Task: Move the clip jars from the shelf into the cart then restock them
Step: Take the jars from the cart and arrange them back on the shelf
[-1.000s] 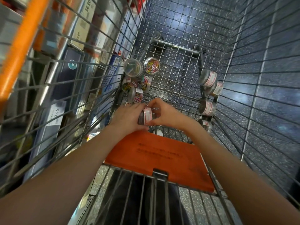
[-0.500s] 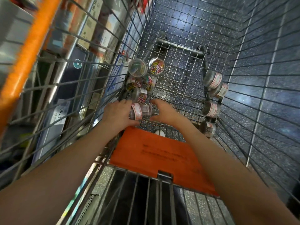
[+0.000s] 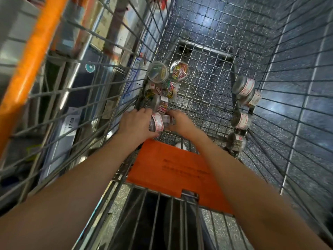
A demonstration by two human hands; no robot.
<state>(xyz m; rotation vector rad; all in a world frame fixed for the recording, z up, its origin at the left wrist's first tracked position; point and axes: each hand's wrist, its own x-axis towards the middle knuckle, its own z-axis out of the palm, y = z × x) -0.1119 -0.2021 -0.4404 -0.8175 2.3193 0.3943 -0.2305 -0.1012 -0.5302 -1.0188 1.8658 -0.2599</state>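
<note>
Both my hands reach down into the wire cart (image 3: 207, 98). My left hand (image 3: 135, 123) grips a clear clip jar with a red-and-white label (image 3: 157, 122). My right hand (image 3: 180, 121) holds a second clear jar (image 3: 168, 120) right beside it. Just beyond my fingers, several jars of coloured paper clips (image 3: 177, 71) lie clustered against the cart's left wall. Several more labelled jars of grey clips (image 3: 244, 86) lie along the right wall.
An orange plastic seat flap (image 3: 173, 170) sits below my wrists at the cart's near end. Store shelving with a price tag (image 3: 71, 122) shows through the left wall, with an orange rail (image 3: 32, 58) above it. Speckled dark floor lies under the cart.
Both hands have moved leftward and deeper into the cart, carrying their jars toward the cluster of coloured-clip jars by the left wall.
</note>
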